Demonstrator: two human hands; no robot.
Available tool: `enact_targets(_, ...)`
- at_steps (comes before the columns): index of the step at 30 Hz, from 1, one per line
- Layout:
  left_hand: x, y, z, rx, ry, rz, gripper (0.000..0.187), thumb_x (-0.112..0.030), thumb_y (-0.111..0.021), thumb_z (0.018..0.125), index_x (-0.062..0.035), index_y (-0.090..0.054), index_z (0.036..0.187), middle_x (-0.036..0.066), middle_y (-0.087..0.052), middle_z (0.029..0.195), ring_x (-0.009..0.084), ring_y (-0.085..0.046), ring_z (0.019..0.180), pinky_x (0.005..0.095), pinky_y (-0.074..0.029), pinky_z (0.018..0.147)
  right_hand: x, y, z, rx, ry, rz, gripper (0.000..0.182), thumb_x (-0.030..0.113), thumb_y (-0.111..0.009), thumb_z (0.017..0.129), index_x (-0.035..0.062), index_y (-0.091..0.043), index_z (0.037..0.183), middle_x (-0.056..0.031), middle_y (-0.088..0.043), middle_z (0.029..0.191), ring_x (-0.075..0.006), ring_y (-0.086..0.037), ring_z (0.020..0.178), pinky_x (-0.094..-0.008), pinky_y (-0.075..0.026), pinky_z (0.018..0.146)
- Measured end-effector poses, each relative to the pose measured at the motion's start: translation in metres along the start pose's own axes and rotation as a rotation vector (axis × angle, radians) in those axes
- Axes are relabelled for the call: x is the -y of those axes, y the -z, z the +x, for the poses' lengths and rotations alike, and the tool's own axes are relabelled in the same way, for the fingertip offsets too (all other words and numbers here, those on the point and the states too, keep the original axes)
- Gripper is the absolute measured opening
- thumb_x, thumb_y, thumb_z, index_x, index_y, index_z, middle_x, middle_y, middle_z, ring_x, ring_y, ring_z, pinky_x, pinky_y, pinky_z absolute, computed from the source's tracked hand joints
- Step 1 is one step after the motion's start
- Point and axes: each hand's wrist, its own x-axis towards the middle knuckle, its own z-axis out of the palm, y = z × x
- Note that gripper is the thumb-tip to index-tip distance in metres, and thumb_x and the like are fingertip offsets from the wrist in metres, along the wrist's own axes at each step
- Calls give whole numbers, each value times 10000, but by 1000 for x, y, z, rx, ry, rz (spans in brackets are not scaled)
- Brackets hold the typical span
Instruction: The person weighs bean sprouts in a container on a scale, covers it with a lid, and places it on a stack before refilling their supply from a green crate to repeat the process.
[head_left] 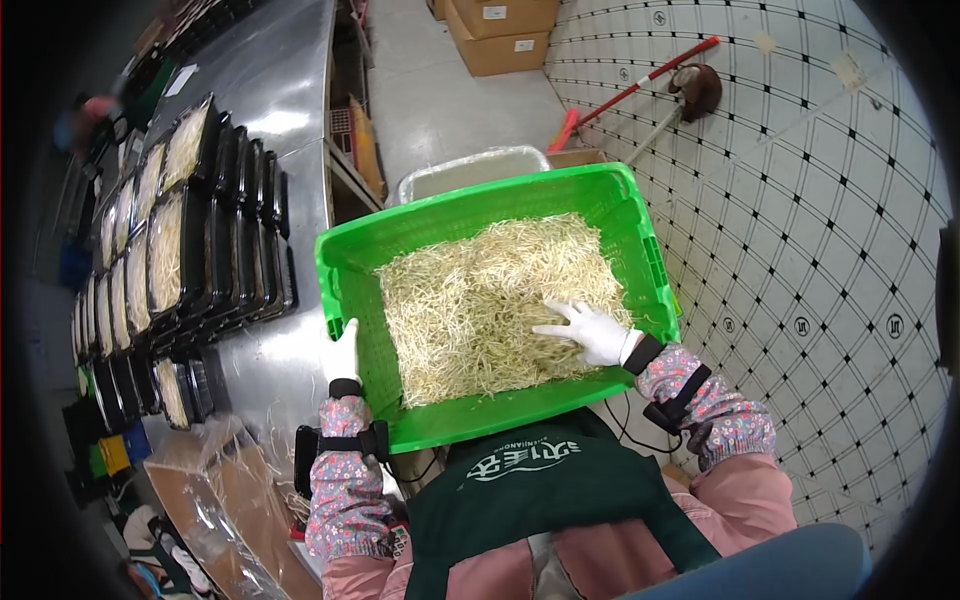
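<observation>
- Two gloved hands work at one green crate [640, 255], which rests against the person's apron, beside the steel tabletop [270, 90].
- The left hand [341, 355] grips the crate's near-left corner; its fingers [350, 330] are wrapped on the rim, thumb side up, clamped on the plastic edge.
- The right hand [597, 331] lies flat on the bean sprouts [470, 300] inside the crate; its fingers [556, 329] are spread apart and point left across the heap, holding nothing.
- The crate is rectangular and sits slightly turned: its long axis runs left to right, rising a little toward the far right corner, and its open top faces up.
- The sprouts fill the crate ahead of and to the left of the right fingers, piled thickest beyond the fingertips.
- Left of the left fingers, on the tabletop, stand rows of black trays [180, 250], several filled with sprouts, the rows running away from the person.
- Beyond the crate's far rim a clear plastic tub [470, 165] shows in part.
- Farther off, cardboard boxes [505, 30] sit on the floor, and a red-handled broom [640, 85] lies right of them.
- Below the left wrist lies a sheet of clear film [215, 500] over a brown box.
</observation>
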Motion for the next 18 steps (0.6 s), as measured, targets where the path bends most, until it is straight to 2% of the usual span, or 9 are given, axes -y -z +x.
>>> enact_targets(1,12,1,6,6,4,11,375,-205,-716,820,21,-599,1095,80,-652,930,165,-581,804,312,-471,755,-6,-5,-2,-64,9,48,933,45,-753,633,300,-367,1443,-165,-242,1514,-378,-348,1320,-457,-385,1062)
enact_targets(2,12,1,8,12,7,23,375,-201,-715,821,22,-597,1097,78,-651,931,160,-577,802,307,-471,751,-10,-2,-8,-72,-4,53,933,45,-753,633,300,-367,1443,-165,-242,1514,-378,-348,1320,-457,-385,1062)
enact_targets(4,13,1,8,32,21,-12,367,-194,-714,822,22,-598,1094,75,-651,928,156,-576,796,303,-471,746,-19,10,-21,-251,-105,247,910,55,-757,645,253,-371,1445,-190,-232,1519,-399,-297,1355,-464,-308,1108)
enact_targets(5,11,1,7,37,42,-51,360,-187,-713,823,22,-598,1092,73,-652,925,152,-574,790,298,-470,740,-27,12,-29,-277,-155,294,907,72,-761,647,223,-365,1449,-207,-245,1510,-410,-301,1349,-458,-290,1114)
enact_targets(9,24,0,14,33,60,-82,333,-173,-708,825,18,-604,1077,70,-660,923,149,-584,779,297,-476,736,-51,-10,-45,-265,-285,261,882,140,-777,652,169,-377,1437,-221,-281,1492,-410,-333,1327,-442,-321,1093)
enact_targets(12,25,-1,15,37,49,-129,325,-172,-705,826,16,-607,1072,73,-661,927,149,-588,786,298,-478,739,-40,-31,-34,-93,-309,112,920,208,-810,640,103,-351,1430,-215,-296,1473,-424,-361,1303,-460,-412,1024)
enact_targets(14,15,1,10,25,48,-74,329,-172,-704,828,16,-606,1079,74,-662,930,150,-589,789,299,-479,741,-24,-40,-11,-10,-221,18,1027,242,-838,617,135,-272,1467,-199,-248,1498,-449,-334,1317,-483,-436,1003)
enact_targets(16,9,0,8,8,51,-21,333,-172,-703,829,16,-606,1086,76,-663,932,150,-590,791,301,-479,743,-8,-46,14,97,-132,-90,1156,295,-872,576,179,-181,1496,-171,-182,1531,-477,-289,1336,-547,-445,978)
enact_targets(18,5,0,6,6,76,32,349,-180,-699,833,17,-606,1107,81,-666,946,154,-597,806,304,-481,752,5,-53,38,263,-156,-245,1251,333,-899,538,275,-113,1511,-135,-101,1565,-496,-234,1354,-627,-436,945)
